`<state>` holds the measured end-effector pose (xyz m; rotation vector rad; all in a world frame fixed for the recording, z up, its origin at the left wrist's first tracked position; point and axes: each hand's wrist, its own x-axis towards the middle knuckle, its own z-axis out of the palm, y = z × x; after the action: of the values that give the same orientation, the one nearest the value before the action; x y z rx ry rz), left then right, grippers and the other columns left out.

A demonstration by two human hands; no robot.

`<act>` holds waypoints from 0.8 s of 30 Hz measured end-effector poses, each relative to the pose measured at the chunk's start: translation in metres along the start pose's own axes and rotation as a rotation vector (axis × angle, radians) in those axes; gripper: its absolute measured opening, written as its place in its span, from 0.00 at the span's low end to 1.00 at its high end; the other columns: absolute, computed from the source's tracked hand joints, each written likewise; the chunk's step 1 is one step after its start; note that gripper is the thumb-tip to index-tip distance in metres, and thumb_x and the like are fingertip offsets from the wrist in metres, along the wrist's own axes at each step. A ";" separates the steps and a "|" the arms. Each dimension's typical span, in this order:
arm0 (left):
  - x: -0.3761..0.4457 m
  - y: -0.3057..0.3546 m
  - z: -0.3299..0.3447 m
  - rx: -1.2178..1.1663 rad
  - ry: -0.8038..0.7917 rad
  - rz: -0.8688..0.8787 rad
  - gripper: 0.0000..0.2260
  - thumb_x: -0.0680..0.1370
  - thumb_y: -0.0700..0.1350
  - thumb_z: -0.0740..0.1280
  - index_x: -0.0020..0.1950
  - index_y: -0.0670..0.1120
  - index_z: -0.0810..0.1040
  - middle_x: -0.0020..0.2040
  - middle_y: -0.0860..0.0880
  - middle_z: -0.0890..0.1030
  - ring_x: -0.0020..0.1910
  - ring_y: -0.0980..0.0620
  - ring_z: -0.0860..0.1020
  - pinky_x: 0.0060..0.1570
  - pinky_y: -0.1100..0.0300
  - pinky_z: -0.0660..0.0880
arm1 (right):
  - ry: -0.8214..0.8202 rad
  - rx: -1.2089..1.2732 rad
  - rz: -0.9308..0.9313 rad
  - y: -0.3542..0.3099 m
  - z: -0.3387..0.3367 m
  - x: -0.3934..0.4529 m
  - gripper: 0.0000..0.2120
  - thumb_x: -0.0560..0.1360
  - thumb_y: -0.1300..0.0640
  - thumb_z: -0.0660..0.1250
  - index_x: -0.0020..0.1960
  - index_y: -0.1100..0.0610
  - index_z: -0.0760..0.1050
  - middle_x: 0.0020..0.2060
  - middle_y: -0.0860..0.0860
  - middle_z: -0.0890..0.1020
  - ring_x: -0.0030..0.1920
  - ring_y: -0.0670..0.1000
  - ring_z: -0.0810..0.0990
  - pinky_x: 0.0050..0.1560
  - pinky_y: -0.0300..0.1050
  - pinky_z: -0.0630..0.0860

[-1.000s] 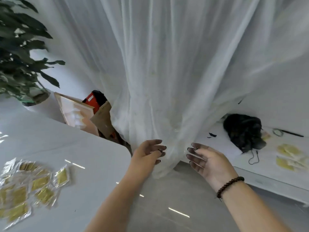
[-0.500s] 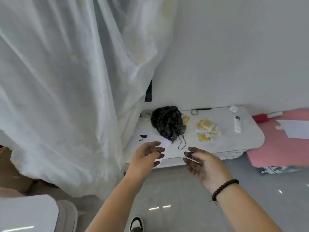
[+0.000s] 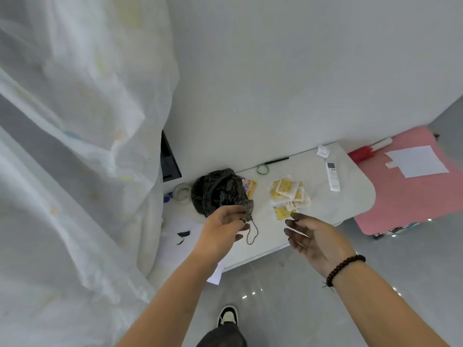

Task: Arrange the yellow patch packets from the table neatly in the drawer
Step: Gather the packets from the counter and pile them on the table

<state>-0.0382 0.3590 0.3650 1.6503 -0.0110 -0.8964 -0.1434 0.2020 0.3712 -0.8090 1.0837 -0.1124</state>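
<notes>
Head view shows both your arms stretched toward a low white bench (image 3: 350,204) against the wall, and neither hand carries a packet. Your left hand (image 3: 223,227) hangs in front of the near edge with its fingers loosely curled and nothing in its grip; it overlaps the lower corner of a crumpled black plastic bag (image 3: 215,190) in the picture, but you cannot tell from here whether it touches the bag. Your right hand (image 3: 312,236) is spread and relaxed, palm turned inward, a beaded bracelet (image 3: 344,269) on the wrist, and its fingertips (image 3: 295,216) sit just beside the nearest corner of the yellow patch packets (image 3: 288,196).

Those packets lie in a loose, overlapping heap near the middle of the bench, some flat and some skewed, so they look untouched as a group. No drawer shows anywhere in this view; if the bench has one, it is hidden below the edge. That puts you, by my reading, at the very start of a gathering step: nothing stacked, nothing stowed, the whole heap left to square up and carry.

Other things share the bench: a white remote control (image 3: 332,175) to the right of the heap, a green ring (image 3: 263,169) behind it, a roll of tape (image 3: 181,194) left of the bag, and a thin black cord (image 3: 251,232) by your left hand. A sheer white curtain (image 3: 75,146) fills the left side.
</notes>
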 end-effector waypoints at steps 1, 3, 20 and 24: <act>0.011 0.005 0.003 0.012 -0.002 -0.010 0.12 0.78 0.35 0.62 0.58 0.47 0.78 0.51 0.49 0.84 0.49 0.52 0.83 0.54 0.56 0.77 | 0.010 0.017 -0.001 -0.009 0.000 0.009 0.09 0.77 0.67 0.59 0.47 0.61 0.77 0.40 0.56 0.81 0.40 0.54 0.80 0.40 0.45 0.75; 0.031 0.016 0.012 0.011 -0.008 -0.022 0.12 0.78 0.35 0.62 0.58 0.46 0.78 0.51 0.49 0.85 0.47 0.53 0.83 0.54 0.55 0.77 | 0.020 0.047 0.008 -0.023 -0.004 0.025 0.08 0.77 0.66 0.59 0.47 0.60 0.77 0.40 0.56 0.81 0.40 0.54 0.80 0.41 0.45 0.75; 0.195 0.066 0.175 -0.219 0.225 -0.132 0.12 0.78 0.34 0.61 0.57 0.46 0.79 0.49 0.48 0.85 0.48 0.50 0.83 0.44 0.60 0.76 | -0.101 -0.230 0.147 -0.201 -0.069 0.217 0.09 0.78 0.66 0.58 0.46 0.61 0.76 0.39 0.56 0.80 0.38 0.54 0.79 0.39 0.44 0.75; 0.222 0.066 0.201 -0.215 0.256 -0.163 0.13 0.78 0.34 0.61 0.58 0.46 0.78 0.51 0.47 0.84 0.50 0.50 0.83 0.46 0.59 0.77 | -0.122 -0.283 0.191 -0.220 -0.074 0.257 0.09 0.78 0.66 0.58 0.45 0.61 0.76 0.38 0.56 0.80 0.37 0.54 0.79 0.39 0.43 0.74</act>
<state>0.0368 0.0688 0.2993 1.5675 0.3880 -0.7724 -0.0130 -0.1110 0.3042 -0.9476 1.0682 0.2537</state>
